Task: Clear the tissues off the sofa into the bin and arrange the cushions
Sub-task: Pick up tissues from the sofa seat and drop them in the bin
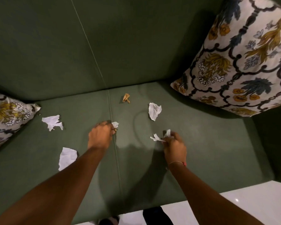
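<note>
From the head view, the left hand [101,137] pinches a small white tissue scrap [115,124] at the seam of the green sofa [201,143], while the right hand [174,146] has its fingers closed on a torn white tissue [157,138]. Loose crumpled tissues lie at nine o'clock [52,122], seven o'clock [66,157] and one o'clock [154,110], with a tan wad [126,98] at twelve. All look feather-light, soft and tear-prone, best gathered by bunching a crumpled fold; the patterned cushion [237,59] looks plump and easy to grab by a corner.

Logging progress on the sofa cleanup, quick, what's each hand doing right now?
Left hand: closed on a small white tissue.
Right hand: closed on a crumpled white tissue.
</note>
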Demonstrator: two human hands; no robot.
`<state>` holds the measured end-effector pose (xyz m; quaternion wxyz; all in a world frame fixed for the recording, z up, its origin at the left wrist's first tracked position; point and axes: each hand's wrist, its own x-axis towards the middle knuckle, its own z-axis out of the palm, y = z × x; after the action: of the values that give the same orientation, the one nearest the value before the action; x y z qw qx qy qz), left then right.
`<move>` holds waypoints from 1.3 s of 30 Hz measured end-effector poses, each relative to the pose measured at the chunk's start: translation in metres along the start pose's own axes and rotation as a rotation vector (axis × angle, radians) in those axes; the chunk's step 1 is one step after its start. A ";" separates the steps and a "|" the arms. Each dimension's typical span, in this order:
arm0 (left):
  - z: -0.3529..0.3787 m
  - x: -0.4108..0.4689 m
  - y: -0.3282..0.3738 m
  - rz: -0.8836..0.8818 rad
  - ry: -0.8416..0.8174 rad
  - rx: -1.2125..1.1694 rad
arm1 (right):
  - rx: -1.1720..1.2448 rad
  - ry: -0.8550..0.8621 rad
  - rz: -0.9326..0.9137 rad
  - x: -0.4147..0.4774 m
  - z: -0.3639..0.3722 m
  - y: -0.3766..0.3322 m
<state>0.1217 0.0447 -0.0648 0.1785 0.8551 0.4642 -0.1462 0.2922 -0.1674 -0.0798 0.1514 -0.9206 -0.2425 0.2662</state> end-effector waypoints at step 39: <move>0.204 -0.403 -0.581 -1.379 0.160 -1.204 | -0.013 -0.872 -0.012 -0.435 0.529 -0.382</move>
<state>-0.5988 -0.0506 -0.1780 0.4344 0.1589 0.8803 0.1056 -0.4676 0.0017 -0.1724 0.0307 -0.7215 -0.2907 0.6277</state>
